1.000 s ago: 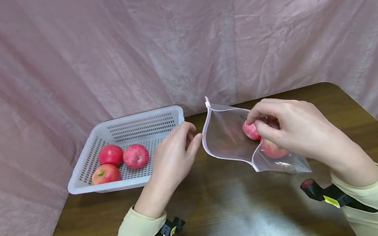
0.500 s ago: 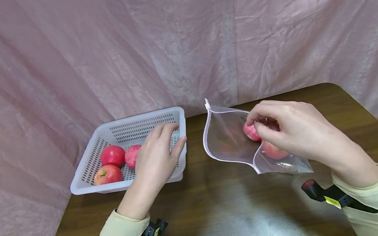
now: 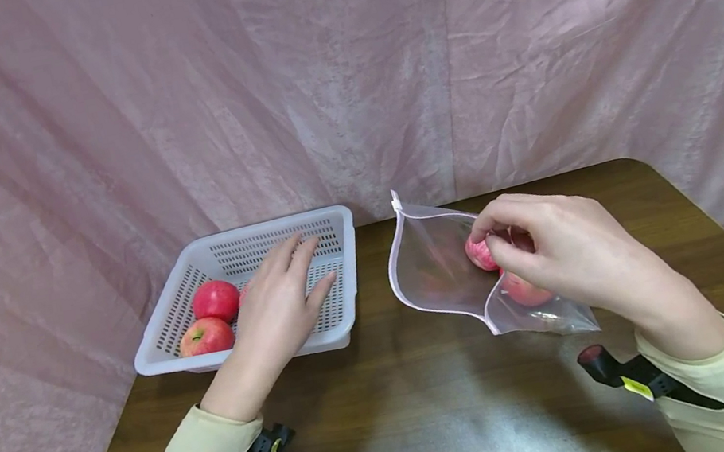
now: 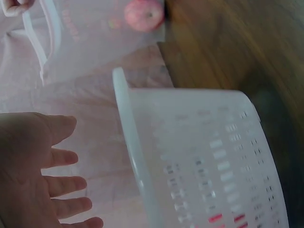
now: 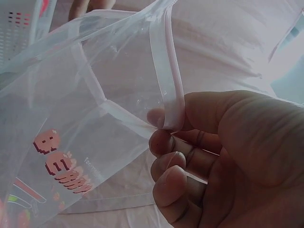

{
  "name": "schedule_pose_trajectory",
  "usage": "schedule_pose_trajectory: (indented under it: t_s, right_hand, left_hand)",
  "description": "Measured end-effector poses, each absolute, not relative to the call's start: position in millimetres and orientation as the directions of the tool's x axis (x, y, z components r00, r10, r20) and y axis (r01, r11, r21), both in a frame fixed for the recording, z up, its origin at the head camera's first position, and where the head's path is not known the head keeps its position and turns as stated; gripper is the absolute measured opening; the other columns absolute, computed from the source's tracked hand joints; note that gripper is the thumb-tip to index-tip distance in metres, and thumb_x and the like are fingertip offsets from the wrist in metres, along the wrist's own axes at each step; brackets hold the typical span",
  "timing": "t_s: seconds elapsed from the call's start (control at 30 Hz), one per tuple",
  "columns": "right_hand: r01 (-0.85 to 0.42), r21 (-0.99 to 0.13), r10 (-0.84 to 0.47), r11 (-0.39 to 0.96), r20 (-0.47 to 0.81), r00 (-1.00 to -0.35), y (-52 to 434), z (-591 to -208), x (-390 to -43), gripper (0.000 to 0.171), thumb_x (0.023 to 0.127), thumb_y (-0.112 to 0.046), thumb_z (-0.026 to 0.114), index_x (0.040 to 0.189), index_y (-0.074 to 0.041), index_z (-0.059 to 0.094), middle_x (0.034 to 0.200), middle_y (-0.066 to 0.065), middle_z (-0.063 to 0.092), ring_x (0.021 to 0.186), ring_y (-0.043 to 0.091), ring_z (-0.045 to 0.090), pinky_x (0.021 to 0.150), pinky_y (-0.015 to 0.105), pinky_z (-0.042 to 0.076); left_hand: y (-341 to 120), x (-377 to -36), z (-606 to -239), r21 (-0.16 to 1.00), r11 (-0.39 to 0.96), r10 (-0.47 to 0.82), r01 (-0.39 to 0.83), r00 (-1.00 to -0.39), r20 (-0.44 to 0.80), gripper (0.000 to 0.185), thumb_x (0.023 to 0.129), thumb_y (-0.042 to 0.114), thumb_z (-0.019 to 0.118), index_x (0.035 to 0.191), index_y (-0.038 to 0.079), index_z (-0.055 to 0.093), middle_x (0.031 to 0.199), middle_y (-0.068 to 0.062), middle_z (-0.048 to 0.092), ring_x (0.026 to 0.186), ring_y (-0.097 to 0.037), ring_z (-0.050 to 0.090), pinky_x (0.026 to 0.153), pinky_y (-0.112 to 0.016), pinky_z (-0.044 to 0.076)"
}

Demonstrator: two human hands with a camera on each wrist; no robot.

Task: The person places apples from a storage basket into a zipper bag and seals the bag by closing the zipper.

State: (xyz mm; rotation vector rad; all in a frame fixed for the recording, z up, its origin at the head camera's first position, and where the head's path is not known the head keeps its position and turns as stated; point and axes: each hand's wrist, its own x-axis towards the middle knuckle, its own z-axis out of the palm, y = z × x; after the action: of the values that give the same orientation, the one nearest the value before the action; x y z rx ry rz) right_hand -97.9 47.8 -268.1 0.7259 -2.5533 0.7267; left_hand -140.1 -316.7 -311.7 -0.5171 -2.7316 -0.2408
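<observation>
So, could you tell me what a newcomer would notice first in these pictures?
Probably the red apples in the white perforated basket at the table's left, with the left hand spread open over them. At the right, the right hand pinches the rim of a clear zip bag holding more apples.

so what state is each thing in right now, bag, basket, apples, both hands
bag: mouth open, rim held up, lying on the table
apples in bag: two, inside
basket: upright on the table, no lid
apples in basket: two showing, a third possibly hidden under the hand
left hand: fingers straight, over the basket, holding nothing
right hand: pinches the bag's rim
</observation>
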Motion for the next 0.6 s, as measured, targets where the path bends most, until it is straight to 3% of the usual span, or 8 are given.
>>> schedule_pose_trajectory:
  t_s: [0.27, 0.6]
  right_hand:
    - [-0.568, -0.370, -0.372, 0.735, 0.481, -0.794, 48.1, -267.1, -96.8, 0.024, 0.100, -0.013, 0.072, 0.102, -0.035, 0.077, 0.089, -0.025, 0.066, 0.076, 0.003, 0.059, 0.070, 0.034, 0.049]
    - [-0.567, -0.374, -0.371, 0.734, 0.478, -0.796, 48.1, -266.2, -96.5, 0.024, 0.100, -0.012, 0.071, 0.103, -0.035, 0.078, 0.088, -0.025, 0.067, 0.075, 0.002, 0.059, 0.070, 0.034, 0.049]
  left_hand:
    - [-331.5, -146.0, -316.0, -0.055, 0.938, 0.340, 0.342, -0.876, 0.342, 0.069, 0.104, 0.039, 0.077, 0.160, 0.004, 0.054, 0.167, -0.027, 0.045, 0.155, -0.051, 0.040, 0.119, -0.070, 0.038]
    - [-347.3, -154.0, -321.2, -0.059, 0.956, 0.293, 0.288, -0.928, 0.230, 0.077, 0.106, 0.047, 0.072, 0.166, 0.006, 0.047, 0.173, -0.026, 0.036, 0.160, -0.051, 0.031, 0.122, -0.075, 0.030]
